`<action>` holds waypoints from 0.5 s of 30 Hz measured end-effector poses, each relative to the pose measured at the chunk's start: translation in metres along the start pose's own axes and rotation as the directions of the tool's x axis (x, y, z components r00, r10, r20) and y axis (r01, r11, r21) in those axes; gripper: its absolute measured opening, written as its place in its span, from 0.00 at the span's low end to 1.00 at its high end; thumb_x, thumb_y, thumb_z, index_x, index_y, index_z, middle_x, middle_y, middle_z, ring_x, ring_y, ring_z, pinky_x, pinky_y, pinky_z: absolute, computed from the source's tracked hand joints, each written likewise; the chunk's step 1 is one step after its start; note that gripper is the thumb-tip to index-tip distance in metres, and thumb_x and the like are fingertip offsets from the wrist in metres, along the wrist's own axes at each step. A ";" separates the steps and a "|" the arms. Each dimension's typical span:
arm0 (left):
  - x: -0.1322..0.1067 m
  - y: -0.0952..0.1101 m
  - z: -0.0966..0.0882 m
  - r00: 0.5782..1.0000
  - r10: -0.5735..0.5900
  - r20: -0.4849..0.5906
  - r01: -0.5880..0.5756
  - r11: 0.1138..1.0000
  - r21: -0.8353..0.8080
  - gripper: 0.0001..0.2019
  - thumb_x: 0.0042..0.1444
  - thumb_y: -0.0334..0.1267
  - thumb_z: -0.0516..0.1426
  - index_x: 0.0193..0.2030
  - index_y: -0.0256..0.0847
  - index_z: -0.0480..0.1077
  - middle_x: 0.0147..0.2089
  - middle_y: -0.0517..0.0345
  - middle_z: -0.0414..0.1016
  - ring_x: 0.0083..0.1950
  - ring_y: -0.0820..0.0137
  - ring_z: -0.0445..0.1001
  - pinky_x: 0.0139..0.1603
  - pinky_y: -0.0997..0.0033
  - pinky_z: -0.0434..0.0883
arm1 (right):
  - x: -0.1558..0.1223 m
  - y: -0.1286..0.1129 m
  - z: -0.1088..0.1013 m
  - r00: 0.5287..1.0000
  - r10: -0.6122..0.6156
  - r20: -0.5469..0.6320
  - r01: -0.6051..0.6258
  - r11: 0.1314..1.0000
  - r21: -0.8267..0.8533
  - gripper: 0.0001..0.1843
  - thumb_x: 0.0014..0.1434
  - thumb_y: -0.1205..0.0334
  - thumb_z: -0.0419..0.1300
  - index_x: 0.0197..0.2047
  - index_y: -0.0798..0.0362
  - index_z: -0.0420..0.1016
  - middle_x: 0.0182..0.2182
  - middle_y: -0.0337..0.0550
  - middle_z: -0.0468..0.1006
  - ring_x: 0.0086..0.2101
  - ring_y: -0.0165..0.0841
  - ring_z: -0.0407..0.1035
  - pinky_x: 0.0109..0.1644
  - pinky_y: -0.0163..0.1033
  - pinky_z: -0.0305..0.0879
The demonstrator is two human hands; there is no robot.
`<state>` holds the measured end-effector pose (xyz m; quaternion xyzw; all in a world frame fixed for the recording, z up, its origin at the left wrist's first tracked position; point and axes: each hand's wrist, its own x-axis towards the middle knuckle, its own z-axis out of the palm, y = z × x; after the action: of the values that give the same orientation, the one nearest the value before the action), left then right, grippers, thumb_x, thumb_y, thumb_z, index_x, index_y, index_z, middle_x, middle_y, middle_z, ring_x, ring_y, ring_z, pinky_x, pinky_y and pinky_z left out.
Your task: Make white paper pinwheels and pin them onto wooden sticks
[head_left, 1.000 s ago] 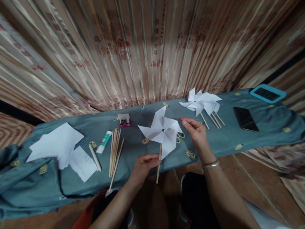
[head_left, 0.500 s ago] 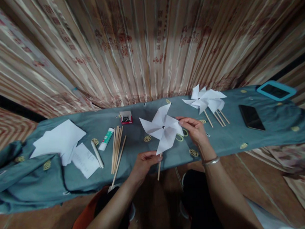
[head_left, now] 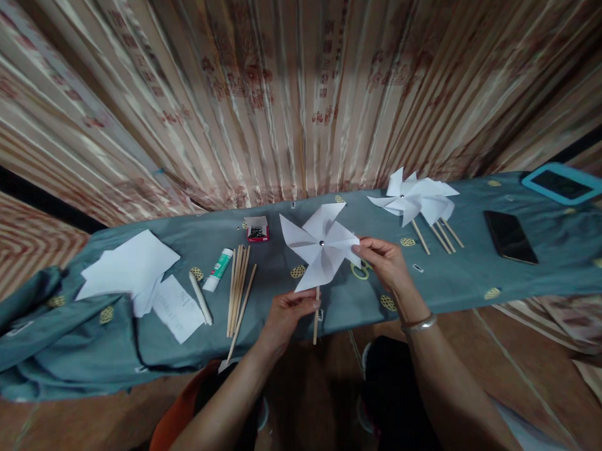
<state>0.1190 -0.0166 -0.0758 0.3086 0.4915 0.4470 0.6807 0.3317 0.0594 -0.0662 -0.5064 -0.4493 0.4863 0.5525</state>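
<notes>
I hold a white paper pinwheel (head_left: 320, 246) on a thin wooden stick above a table covered in grey-blue cloth (head_left: 446, 283). My left hand (head_left: 285, 313) is closed round the stick just below the paper. My right hand (head_left: 385, 261) pinches the tip of the right-hand blade. A small dark pin sits at the pinwheel's centre. Several finished pinwheels (head_left: 416, 198) on sticks lie on the cloth to the right.
A bundle of wooden sticks (head_left: 239, 288), a glue stick (head_left: 217, 269), a white pen (head_left: 201, 297), white paper sheets (head_left: 129, 271) and a small red box of pins (head_left: 256, 230) lie at the left. A black phone (head_left: 510, 236) and a blue-cased tablet (head_left: 562, 183) lie right. Striped curtains hang behind.
The pinwheel has turned a little under my right fingers and sits slightly higher. Both hands keep their hold. The view has shifted a bit.
</notes>
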 end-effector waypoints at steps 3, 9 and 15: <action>0.002 0.000 -0.001 1.000 0.007 -0.030 -0.008 1.000 -0.009 0.16 0.30 0.40 0.73 0.29 0.39 0.81 0.31 0.53 0.82 0.33 0.68 0.76 0.43 0.67 0.71 | -0.004 -0.003 0.005 0.999 0.015 0.037 -0.014 1.000 -0.004 0.16 0.37 0.46 0.74 0.22 0.47 0.78 0.32 0.38 0.81 0.29 0.32 0.72 0.35 0.38 0.68; 0.004 0.000 -0.002 0.997 0.018 -0.076 -0.018 1.000 -0.006 0.14 0.32 0.39 0.72 0.29 0.40 0.81 0.30 0.54 0.82 0.33 0.68 0.76 0.43 0.67 0.71 | -0.011 -0.002 0.014 0.992 0.018 0.122 -0.014 0.999 -0.032 0.18 0.41 0.44 0.72 0.21 0.48 0.76 0.27 0.37 0.79 0.28 0.31 0.69 0.33 0.37 0.65; 0.007 0.000 -0.001 0.995 0.029 -0.096 -0.032 0.999 -0.029 0.15 0.30 0.40 0.73 0.28 0.40 0.81 0.30 0.55 0.82 0.32 0.69 0.75 0.42 0.68 0.71 | -0.015 0.005 0.024 0.983 0.078 0.168 -0.086 0.995 0.041 0.17 0.37 0.48 0.75 0.19 0.49 0.75 0.22 0.34 0.75 0.24 0.27 0.64 0.31 0.35 0.62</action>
<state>0.1188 -0.0103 -0.0786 0.2839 0.5117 0.4791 0.6543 0.3058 0.0477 -0.0695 -0.4687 -0.4606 0.5599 0.5047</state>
